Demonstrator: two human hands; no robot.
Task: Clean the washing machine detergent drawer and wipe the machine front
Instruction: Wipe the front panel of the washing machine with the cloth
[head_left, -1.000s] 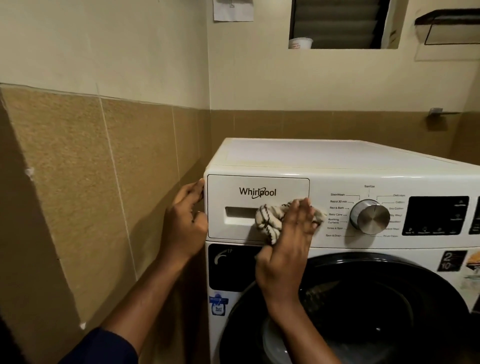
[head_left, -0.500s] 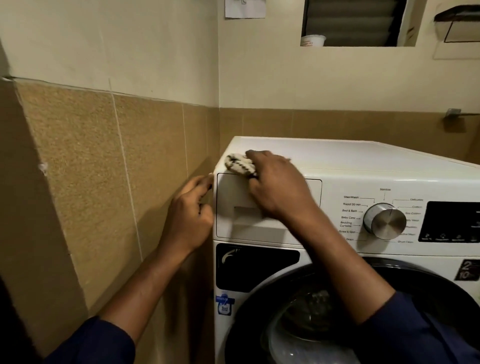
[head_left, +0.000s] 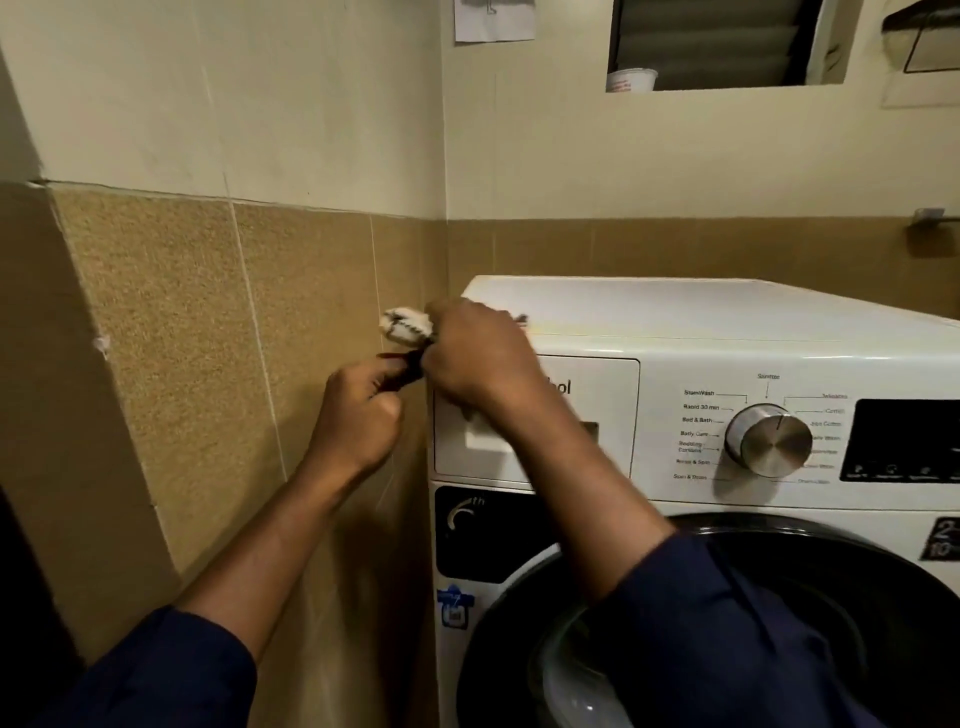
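Wiping the front, would you say, or cleaning the drawer?

— The front, I think. The right hand (head_left: 478, 353) grips a striped cloth (head_left: 406, 326) at the top left corner of the washing machine (head_left: 675, 322), fingers curled round it. The detergent drawer (head_left: 605, 400) sits shut in the panel, below and right of that hand, partly hidden by the forearm.

And the left hand (head_left: 358, 410)?

— Just beside the machine's left edge, fingers curled in. Something dark shows at the fingertips, but I cannot tell whether they pinch it. Next, I judge, the cloth wants carrying right across the panel towards the dial (head_left: 769, 439). If the drawer is uncleaned, it needs pulling open first.
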